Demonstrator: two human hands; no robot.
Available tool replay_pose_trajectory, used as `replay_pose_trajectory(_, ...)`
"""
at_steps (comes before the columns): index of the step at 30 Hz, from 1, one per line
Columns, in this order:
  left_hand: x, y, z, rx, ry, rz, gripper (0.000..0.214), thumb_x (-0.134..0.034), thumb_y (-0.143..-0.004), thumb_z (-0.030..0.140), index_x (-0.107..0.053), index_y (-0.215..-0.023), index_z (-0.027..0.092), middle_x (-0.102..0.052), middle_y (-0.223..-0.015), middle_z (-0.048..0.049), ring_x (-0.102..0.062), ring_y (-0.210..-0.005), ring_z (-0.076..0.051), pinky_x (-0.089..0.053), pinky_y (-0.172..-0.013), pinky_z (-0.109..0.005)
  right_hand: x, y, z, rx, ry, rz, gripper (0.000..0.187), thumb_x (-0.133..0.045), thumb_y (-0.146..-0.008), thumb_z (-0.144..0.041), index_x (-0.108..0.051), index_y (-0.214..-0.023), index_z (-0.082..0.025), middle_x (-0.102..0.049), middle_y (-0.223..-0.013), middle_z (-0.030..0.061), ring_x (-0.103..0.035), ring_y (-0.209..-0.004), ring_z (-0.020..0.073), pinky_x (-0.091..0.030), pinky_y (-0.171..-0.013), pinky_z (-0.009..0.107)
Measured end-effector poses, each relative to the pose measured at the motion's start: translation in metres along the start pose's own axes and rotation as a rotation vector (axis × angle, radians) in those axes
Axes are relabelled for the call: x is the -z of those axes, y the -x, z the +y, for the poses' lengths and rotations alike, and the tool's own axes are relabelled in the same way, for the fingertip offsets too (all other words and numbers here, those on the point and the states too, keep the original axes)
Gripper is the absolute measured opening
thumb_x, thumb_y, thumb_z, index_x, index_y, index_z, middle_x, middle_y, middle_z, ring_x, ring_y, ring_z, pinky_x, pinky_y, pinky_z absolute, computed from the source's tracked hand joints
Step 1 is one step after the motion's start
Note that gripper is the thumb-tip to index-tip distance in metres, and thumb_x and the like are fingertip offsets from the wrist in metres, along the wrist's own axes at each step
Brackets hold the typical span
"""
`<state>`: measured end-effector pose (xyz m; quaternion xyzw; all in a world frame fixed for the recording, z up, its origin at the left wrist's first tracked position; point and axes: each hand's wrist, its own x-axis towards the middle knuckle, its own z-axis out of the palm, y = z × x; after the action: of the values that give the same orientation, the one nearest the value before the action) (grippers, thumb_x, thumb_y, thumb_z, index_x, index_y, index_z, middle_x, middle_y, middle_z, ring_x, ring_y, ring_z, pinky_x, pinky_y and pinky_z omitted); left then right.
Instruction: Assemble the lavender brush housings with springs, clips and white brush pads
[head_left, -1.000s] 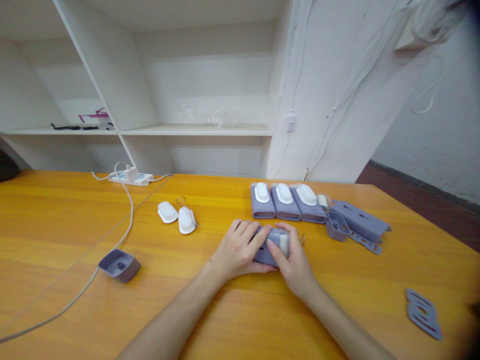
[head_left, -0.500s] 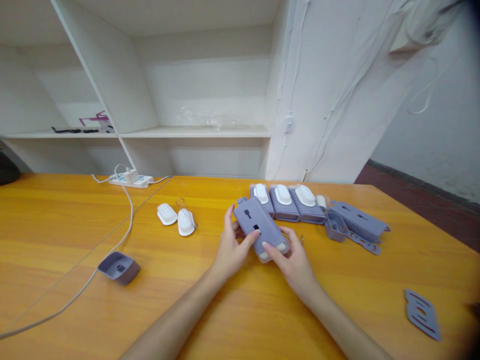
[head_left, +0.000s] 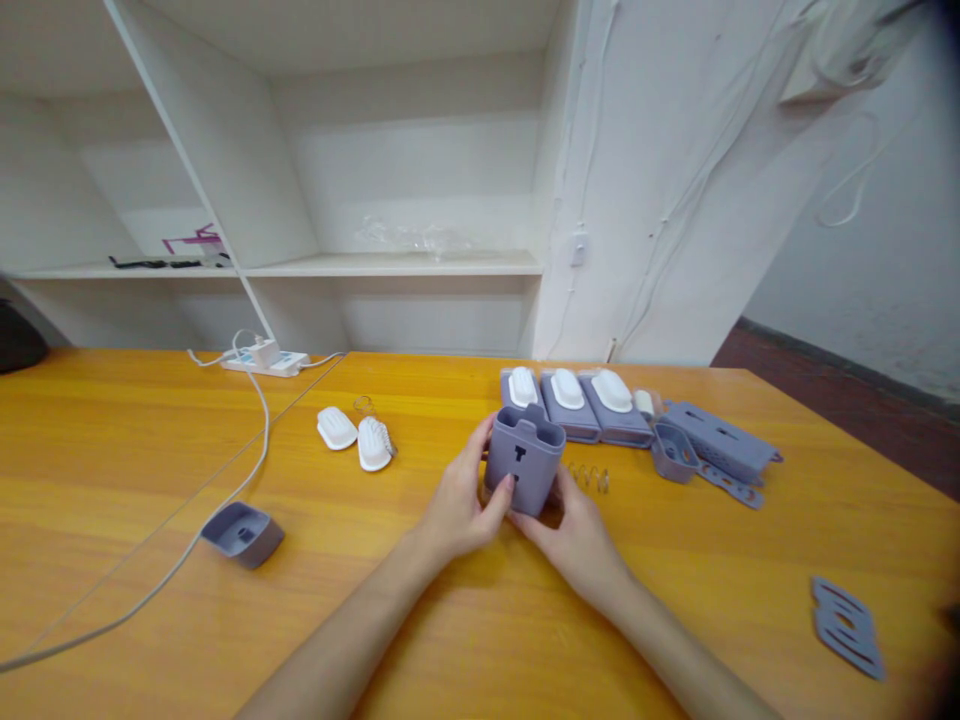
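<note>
A grey-purple plastic case (head_left: 536,470) with a dark T-shaped slot is held tilted up between both hands, its open end facing up and toward me. My left hand (head_left: 465,500) grips its left side, the thumb on the front face near the lower slot. My right hand (head_left: 577,530) holds it low on the right, its fingers partly hidden behind the case. Just right of the case a metal coil spring (head_left: 592,478) lies on the table. Behind it stand several finished-looking grey cases with white ribbed tops (head_left: 567,390).
Two white ribbed pieces (head_left: 373,443) and another spring (head_left: 363,405) lie left. A grey cup-like part (head_left: 244,535) sits by a white cable (head_left: 262,440) from a power strip (head_left: 266,358). At right are a long grey case (head_left: 720,440), a small cup (head_left: 673,452) and a slotted plate (head_left: 847,627).
The case has been tipped upright in my hands, so its open end now shows. My right thumb has left its front face and the hand has shifted lower. The spring shows more fully.
</note>
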<state>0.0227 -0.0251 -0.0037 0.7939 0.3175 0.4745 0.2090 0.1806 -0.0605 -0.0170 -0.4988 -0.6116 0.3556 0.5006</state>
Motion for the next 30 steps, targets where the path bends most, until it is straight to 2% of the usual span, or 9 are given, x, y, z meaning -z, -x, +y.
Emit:
replay_pose_trajectory(3, 0.010, -0.002, -0.006, -0.047, -0.178, -0.019, 0.059, -0.043, -0.083, 0.022, -0.023, -0.138, 0.017, -0.045, -0.132, -0.0135, -0.047, -0.116, -0.023, -0.039, -0.097, -0.040, 0.000, 0.000, -0.001, 0.004, -0.014, 0.000, 0.047, -0.070, -0.069, -0.032, -0.052, -0.111, -0.019, -0.065, -0.107, 0.0104, -0.064, -0.091, 0.0254, -0.050, -0.083, 0.044)
replay_pose_trajectory(5, 0.019, -0.006, -0.012, -0.035, -0.381, 0.029, 0.047, -0.039, -0.084, 0.020, -0.035, -0.131, 0.016, -0.052, -0.122, -0.0134, -0.050, -0.110, -0.023, -0.040, -0.093, -0.040, 0.002, 0.000, 0.000, 0.004, -0.032, 0.009, 0.046, -0.069, -0.069, -0.031, -0.053, -0.111, -0.020, -0.064, -0.109, 0.0106, -0.063, -0.093, 0.0259, -0.050, -0.084, 0.045)
replay_pose_trajectory(10, 0.040, -0.008, -0.026, 0.243, -1.150, 0.184, 0.027, -0.043, -0.081, 0.025, -0.057, -0.101, 0.012, -0.055, -0.103, -0.0186, -0.049, -0.100, -0.034, -0.038, -0.080, -0.050, 0.004, 0.000, 0.005, -0.012, -0.093, -0.025, 0.042, -0.064, -0.074, -0.026, -0.052, -0.115, -0.021, -0.063, -0.113, 0.0096, -0.063, -0.096, 0.0240, -0.050, -0.086, 0.044)
replay_pose_trajectory(14, 0.050, -0.001, -0.035, 0.402, -1.400, 0.147, 0.024, -0.037, -0.081, 0.014, -0.059, -0.090, 0.011, -0.057, -0.094, -0.0198, -0.052, -0.091, -0.033, -0.039, -0.072, -0.048, 0.005, 0.001, 0.006, 0.001, -0.070, -0.005, 0.043, -0.065, -0.073, -0.028, -0.053, -0.114, -0.021, -0.065, -0.110, 0.0106, -0.063, -0.094, 0.0258, -0.051, -0.082, 0.046)
replay_pose_trajectory(17, 0.055, -0.002, -0.037, 0.438, -1.406, 0.045, 0.030, -0.031, -0.081, 0.007, -0.059, -0.088, 0.012, -0.059, -0.091, -0.0185, -0.054, -0.087, -0.030, -0.041, -0.070, -0.043, 0.005, 0.000, 0.006, -0.003, -0.052, -0.007, 0.045, -0.065, -0.073, -0.030, -0.053, -0.116, -0.020, -0.065, -0.109, 0.0115, -0.063, -0.094, 0.0261, -0.051, -0.082, 0.045)
replay_pose_trajectory(20, 0.056, -0.009, -0.038, 0.394, -1.349, 0.030, 0.031, -0.030, -0.082, 0.007, -0.059, -0.092, 0.013, -0.058, -0.106, -0.0197, -0.055, -0.091, -0.028, -0.042, -0.075, -0.043, 0.005, 0.000, 0.006, -0.012, -0.055, -0.020, 0.047, -0.065, -0.073, -0.029, -0.052, -0.117, -0.019, -0.064, -0.111, 0.0121, -0.063, -0.096, 0.0256, -0.050, -0.084, 0.043)
replay_pose_trajectory(24, 0.046, -0.013, -0.042, 0.112, -1.146, 0.050, 0.042, -0.032, -0.080, 0.002, -0.053, -0.114, 0.013, -0.044, -0.133, -0.0180, -0.050, -0.109, -0.028, -0.036, -0.094, -0.046, 0.005, 0.000, 0.007, -0.018, -0.076, -0.033, 0.047, -0.065, -0.073, -0.029, -0.051, -0.117, -0.020, -0.063, -0.114, 0.0116, -0.063, -0.097, 0.0253, -0.050, -0.086, 0.043)
replay_pose_trajectory(27, 0.032, -0.009, -0.041, -0.132, -0.865, -0.123, 0.053, -0.031, -0.076, -0.002, -0.045, -0.124, 0.015, -0.041, -0.138, -0.0127, -0.043, -0.121, -0.023, -0.032, -0.102, -0.043, 0.005, -0.001, 0.009, -0.010, -0.079, -0.029, 0.047, -0.065, -0.073, -0.029, -0.051, -0.117, -0.020, -0.062, -0.115, 0.0110, -0.062, -0.098, 0.0250, -0.048, -0.088, 0.043)
replay_pose_trajectory(30, 0.024, -0.006, -0.031, -0.158, -0.643, -0.269, 0.052, -0.038, -0.079, 0.007, -0.039, -0.130, 0.015, -0.044, -0.135, -0.0126, -0.045, -0.118, -0.022, -0.036, -0.098, -0.039, 0.004, -0.001, 0.013, -0.009, -0.088, -0.026, 0.045, -0.065, -0.074, -0.028, -0.049, -0.116, -0.021, -0.060, -0.117, 0.0097, -0.060, -0.102, 0.0237, -0.047, -0.091, 0.041)
